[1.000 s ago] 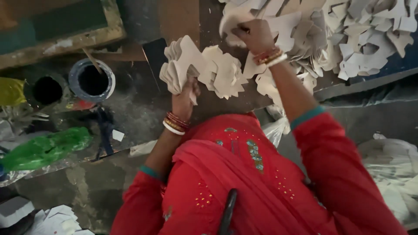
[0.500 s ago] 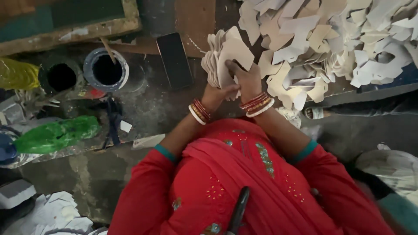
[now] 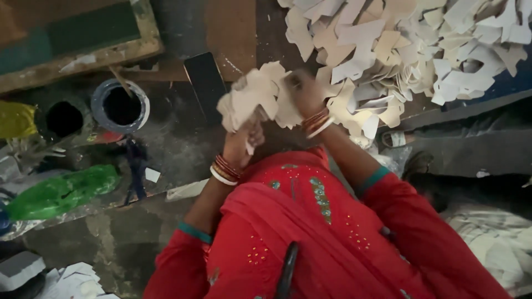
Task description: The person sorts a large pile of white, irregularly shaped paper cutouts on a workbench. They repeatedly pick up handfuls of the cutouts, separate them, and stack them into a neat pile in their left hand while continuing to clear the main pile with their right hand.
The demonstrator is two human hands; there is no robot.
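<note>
Bundle of pale card cut-outs held in both hands above a dark work surface.

The bundle of cut-outs (image 3: 257,99), off-white, irregular in outline and fanned at the edges, is clasped from below by the left hand (image 3: 243,141); the right hand (image 3: 302,91), blurred, closes on its right edge. Beside it lie a heap of like pieces (image 3: 410,50), a dark flat slab (image 3: 205,83) and a round tin (image 3: 119,105).
</note>
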